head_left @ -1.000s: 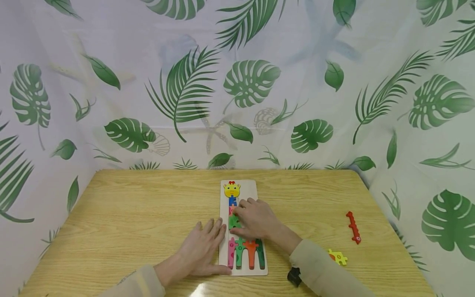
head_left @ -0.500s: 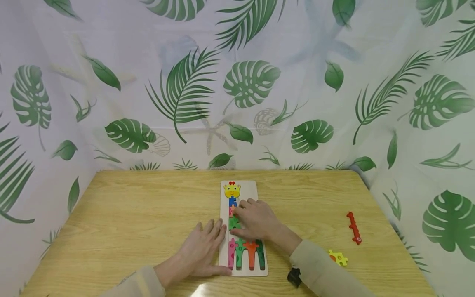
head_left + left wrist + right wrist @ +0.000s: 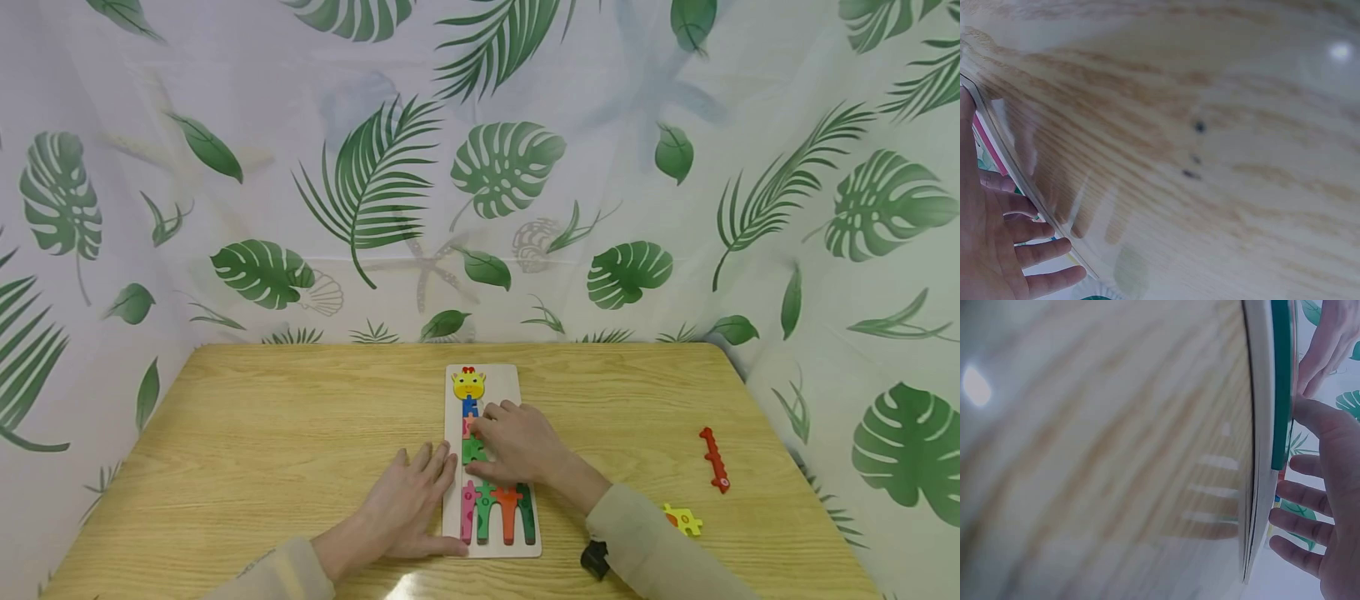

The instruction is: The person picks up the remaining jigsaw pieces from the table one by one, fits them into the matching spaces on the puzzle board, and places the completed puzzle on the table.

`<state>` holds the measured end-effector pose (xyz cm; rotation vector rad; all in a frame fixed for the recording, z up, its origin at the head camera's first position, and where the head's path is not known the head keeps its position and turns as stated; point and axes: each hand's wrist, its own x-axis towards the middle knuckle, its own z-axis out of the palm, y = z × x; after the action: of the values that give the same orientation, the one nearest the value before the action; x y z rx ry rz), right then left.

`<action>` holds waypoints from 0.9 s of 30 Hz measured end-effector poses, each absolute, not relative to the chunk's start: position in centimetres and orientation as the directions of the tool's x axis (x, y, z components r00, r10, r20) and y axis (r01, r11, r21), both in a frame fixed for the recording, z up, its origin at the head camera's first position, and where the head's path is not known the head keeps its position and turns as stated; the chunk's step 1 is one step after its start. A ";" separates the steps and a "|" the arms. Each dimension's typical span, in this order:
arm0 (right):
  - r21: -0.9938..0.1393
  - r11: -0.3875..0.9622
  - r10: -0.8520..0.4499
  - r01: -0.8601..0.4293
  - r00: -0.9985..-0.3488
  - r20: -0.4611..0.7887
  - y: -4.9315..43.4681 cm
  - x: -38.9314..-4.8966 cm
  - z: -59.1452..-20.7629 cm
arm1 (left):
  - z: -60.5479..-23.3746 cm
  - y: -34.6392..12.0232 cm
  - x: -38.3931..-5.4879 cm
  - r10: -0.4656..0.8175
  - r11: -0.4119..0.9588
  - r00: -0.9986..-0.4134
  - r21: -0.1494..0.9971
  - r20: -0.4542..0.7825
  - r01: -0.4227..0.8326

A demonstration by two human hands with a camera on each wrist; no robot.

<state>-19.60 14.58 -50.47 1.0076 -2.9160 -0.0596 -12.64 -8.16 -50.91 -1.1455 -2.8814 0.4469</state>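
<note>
A giraffe jigsaw puzzle lies on a pale board (image 3: pixel 502 379) in the middle of the table. Its yellow head (image 3: pixel 468 386) is at the far end, with a blue piece (image 3: pixel 470 407), a pink piece and a green piece (image 3: pixel 472 451) below it. Pink, green, orange and dark green leg pieces (image 3: pixel 508 517) stand side by side at the near end. My left hand (image 3: pixel 408 504) lies along the board's left edge with its fingers spread. Over the board, my right hand (image 3: pixel 521 442) touches the pieces, index finger at the pink one and thumb near the green one; its palm hides the body's middle.
To the right, a red puzzle piece (image 3: pixel 715 460) with an eye lies on the table (image 3: pixel 300 417). A yellow piece (image 3: pixel 684 520) lies nearer, partly behind the right sleeve. A small black object (image 3: pixel 595 559) shows beside that sleeve. Leaf-patterned curtains (image 3: pixel 420 208) close off the back and sides.
</note>
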 end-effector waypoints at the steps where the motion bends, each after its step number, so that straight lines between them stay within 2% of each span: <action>1: 0.050 0.786 -0.618 -0.616 -0.785 0.040 14.6 -19.5 -50.4 | -50.9 -8.2 -12.6 0.674 0.692 -0.732 -0.264 -0.097 0.672; 18: 0.011 0.770 -0.637 -0.637 -0.769 0.043 15.5 -19.3 -50.1 | -50.9 -8.2 -12.7 0.677 0.693 -0.731 -0.255 -0.092 0.674; 27: -0.010 0.794 -0.607 -0.608 -0.793 0.045 16.5 -18.6 -49.4 | -50.9 -8.2 -12.7 0.670 0.698 -0.736 -0.254 -0.098 0.669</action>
<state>-18.63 16.46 -49.40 0.9955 -2.9382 0.0375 -12.69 -8.22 -50.94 -1.1408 -2.8925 0.4317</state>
